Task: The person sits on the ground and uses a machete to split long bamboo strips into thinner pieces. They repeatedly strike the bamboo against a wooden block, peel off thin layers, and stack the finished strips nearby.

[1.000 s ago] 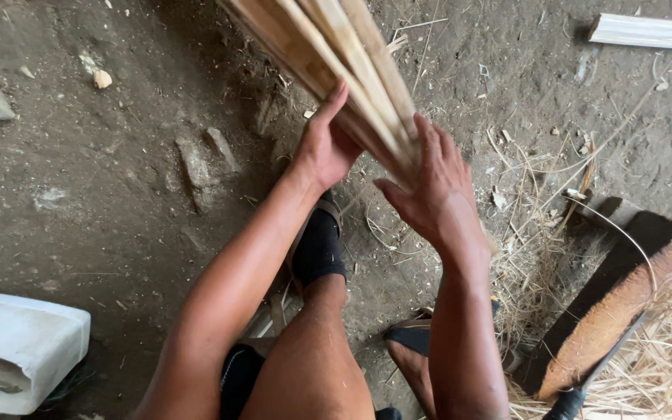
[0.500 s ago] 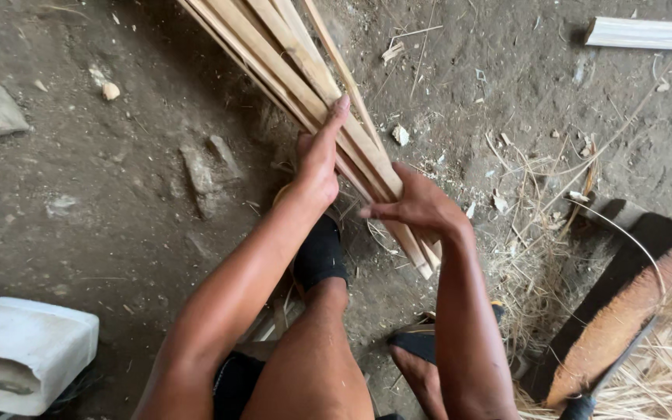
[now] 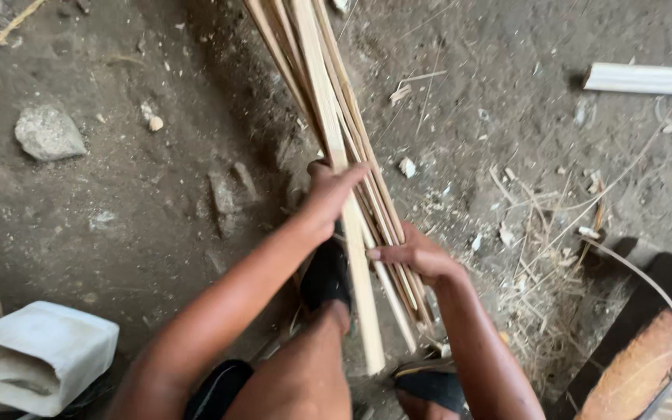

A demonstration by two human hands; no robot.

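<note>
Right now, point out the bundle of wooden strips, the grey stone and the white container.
bundle of wooden strips [image 3: 322, 93], head view, upper strips.
grey stone [image 3: 48, 134], head view, its middle.
white container [image 3: 40, 354], head view, top face.

Top edge cuts off the bundle of wooden slats [image 3: 328, 101]; the right hand [image 3: 414, 255] hides its fingertips behind them.

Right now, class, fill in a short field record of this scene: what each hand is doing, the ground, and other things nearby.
Left hand: grips the bundle of split wooden strips from the left
Right hand: holds the bundle lower down, from the right
Bundle: slanted, lower ends by the feet
Ground: bare dirt
Nearby: grey stone, white container, dry straw
</note>
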